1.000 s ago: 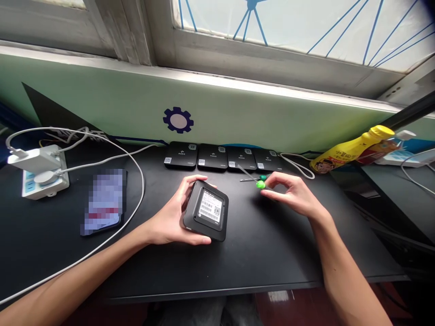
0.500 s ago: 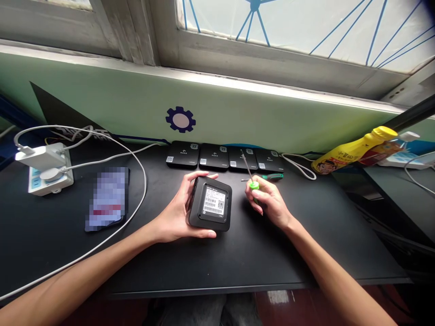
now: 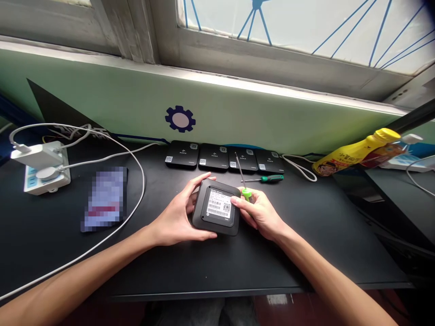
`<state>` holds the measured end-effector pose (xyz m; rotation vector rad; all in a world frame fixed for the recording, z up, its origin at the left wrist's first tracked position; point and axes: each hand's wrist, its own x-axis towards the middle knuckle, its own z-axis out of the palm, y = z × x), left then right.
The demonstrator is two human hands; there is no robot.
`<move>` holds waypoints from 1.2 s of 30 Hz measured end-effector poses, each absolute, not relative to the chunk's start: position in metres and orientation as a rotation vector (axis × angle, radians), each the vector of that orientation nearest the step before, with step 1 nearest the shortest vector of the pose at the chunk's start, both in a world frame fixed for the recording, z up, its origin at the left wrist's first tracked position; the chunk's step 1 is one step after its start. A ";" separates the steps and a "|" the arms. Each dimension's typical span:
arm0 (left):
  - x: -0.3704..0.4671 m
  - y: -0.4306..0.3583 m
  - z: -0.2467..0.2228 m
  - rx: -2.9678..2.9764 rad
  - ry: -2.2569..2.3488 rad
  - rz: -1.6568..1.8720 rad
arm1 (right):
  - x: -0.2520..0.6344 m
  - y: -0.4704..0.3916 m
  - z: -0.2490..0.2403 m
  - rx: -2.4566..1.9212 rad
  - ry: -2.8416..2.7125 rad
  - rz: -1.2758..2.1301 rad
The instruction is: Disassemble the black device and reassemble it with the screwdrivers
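My left hand grips the left side of a black set-top box, its labelled underside facing up at a tilt. A white sticker with barcodes and a QR code covers the recessed middle. My right hand is closed around a screwdriver with a bright green handle, its thin shaft pointing up and away. The right thumb also rests on the box's right edge, at the sticker. Behind the hands lies a second screwdriver, dark green and black, flat on the table.
Several similar black boxes stand in a row along the wall. A power strip with white cables and a pixelated phone-like item lie left. A yellow bottle leans at the right. The black table ends near me.
My right hand has moved left with the green-handled screwdriver and now touches the box. The box has shifted slightly right and turned a little in my left hand.
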<state>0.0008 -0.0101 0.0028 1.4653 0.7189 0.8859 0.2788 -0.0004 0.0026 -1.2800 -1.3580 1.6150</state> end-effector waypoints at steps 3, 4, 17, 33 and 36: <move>-0.003 -0.007 0.001 1.618 0.839 0.851 | 0.286 0.002 0.009 -1.344 -1.347 1.616; -0.004 -0.007 0.000 1.704 0.873 0.857 | 0.288 0.003 0.012 -1.365 -1.362 1.621; -0.012 0.000 -0.003 2.251 0.999 0.787 | 0.297 0.006 0.014 -1.439 -1.925 1.215; -0.017 0.005 -0.007 2.255 1.066 0.697 | 0.305 0.009 0.013 -1.364 -1.699 1.443; -0.017 0.007 -0.007 2.271 1.051 0.680 | 0.309 0.009 0.013 -1.338 -1.587 1.432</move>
